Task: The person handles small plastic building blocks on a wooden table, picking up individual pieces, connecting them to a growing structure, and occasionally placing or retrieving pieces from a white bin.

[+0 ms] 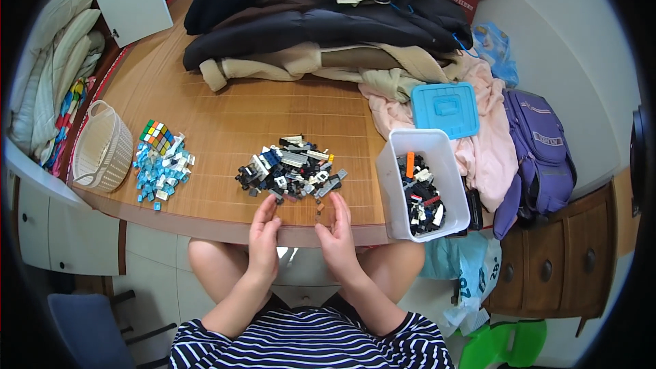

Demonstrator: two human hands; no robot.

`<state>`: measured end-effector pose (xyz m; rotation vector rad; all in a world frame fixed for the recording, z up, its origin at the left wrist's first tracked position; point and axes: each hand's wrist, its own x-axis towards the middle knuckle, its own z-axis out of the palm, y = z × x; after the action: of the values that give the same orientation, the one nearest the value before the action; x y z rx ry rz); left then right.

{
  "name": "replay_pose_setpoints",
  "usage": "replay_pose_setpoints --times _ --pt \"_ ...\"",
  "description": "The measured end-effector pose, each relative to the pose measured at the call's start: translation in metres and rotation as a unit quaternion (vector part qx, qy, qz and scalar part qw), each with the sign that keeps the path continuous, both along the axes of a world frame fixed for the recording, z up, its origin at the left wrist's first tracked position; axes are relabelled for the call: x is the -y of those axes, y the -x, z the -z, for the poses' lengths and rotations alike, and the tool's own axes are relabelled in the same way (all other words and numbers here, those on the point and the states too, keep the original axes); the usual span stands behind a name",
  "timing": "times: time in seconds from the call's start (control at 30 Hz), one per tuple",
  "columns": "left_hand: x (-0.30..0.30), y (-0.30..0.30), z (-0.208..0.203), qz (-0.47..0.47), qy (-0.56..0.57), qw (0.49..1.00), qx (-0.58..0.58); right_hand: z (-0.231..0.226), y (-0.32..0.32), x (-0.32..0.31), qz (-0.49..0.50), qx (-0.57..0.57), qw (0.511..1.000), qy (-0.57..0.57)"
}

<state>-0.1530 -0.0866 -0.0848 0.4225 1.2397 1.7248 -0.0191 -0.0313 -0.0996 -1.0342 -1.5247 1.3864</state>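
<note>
A pile of black, grey and white building bricks (294,167) lies on the bamboo-mat surface (225,123) in front of me. My left hand (264,236) is at the pile's near left edge, fingers stretched out and nothing visible in it. Facing it, my right hand (336,236) is open too, its fingers beside the near right edge of the pile. A few small brown and grey bricks (318,210) lie between my hands. To the right stands a white plastic tub (391,184) with more mixed bricks (424,198) inside.
Left of the pile are blue and white bricks (160,171), a puzzle cube (156,135) and a white basket (113,150). Folded coats (314,31) fill the back. A blue lid (445,109) rests on pink cloth (488,164) beside a purple backpack (540,143).
</note>
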Motion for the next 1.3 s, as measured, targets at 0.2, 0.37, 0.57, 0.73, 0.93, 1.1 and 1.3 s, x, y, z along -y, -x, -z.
replay_pose_setpoints --times 0.2,0.37,0.57,0.73,0.93,1.1,1.3 --pt "0.005 0.021 0.004 -0.009 0.015 0.997 0.073 0.005 0.022 0.008 0.013 -0.122 0.982 0.143" --pt "-0.005 0.018 0.003 0.005 0.012 0.994 0.104 0.008 0.039 0.001 0.024 -0.149 0.976 0.159" --pt "-0.015 0.006 -0.001 0.051 0.028 0.994 0.098 0.02 0.054 -0.004 0.028 -0.123 0.982 0.143" --pt "-0.024 -0.004 0.009 0.058 0.026 0.994 0.088 0.031 0.061 -0.006 0.023 -0.101 0.988 0.116" --pt "-0.029 -0.014 0.013 0.037 0.006 0.993 0.116 0.03 0.061 -0.008 0.011 -0.146 0.971 0.19" --pt "-0.029 -0.02 0.019 0.017 -0.009 0.993 0.112 0.039 0.06 -0.009 0.012 -0.077 0.989 0.125" --pt "-0.027 -0.026 0.015 -0.008 -0.009 0.995 0.101 0.023 0.059 -0.003 0.026 -0.111 0.983 0.142"
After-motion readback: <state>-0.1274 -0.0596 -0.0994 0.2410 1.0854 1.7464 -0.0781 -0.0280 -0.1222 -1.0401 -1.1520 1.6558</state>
